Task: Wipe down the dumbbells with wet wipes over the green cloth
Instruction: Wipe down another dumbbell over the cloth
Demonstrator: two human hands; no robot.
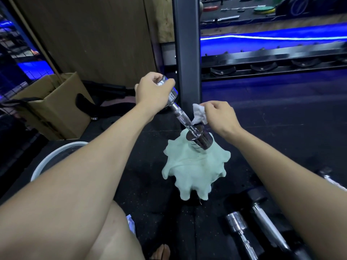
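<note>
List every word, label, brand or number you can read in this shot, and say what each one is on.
None can be read.
The chrome dumbbell held by the left hand shows no legible marking.
The cardboard box shows no print on its visible faces.
The packet by the knee is too blurred and hidden to read.
The wipe in the right hand and the green cloth are plain.

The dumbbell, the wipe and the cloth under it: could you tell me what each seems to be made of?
Dumbbell: looks like chrome-plated metal, mirror-bright with highlights, cross-hatched knurling on the handle.
Wipe: thin white nonwoven or paper-like sheet, crumpled; dampness can't be told.
Cloth: soft pale green fabric, matte, lying in loose folds, possibly microfibre or towelling.
</note>
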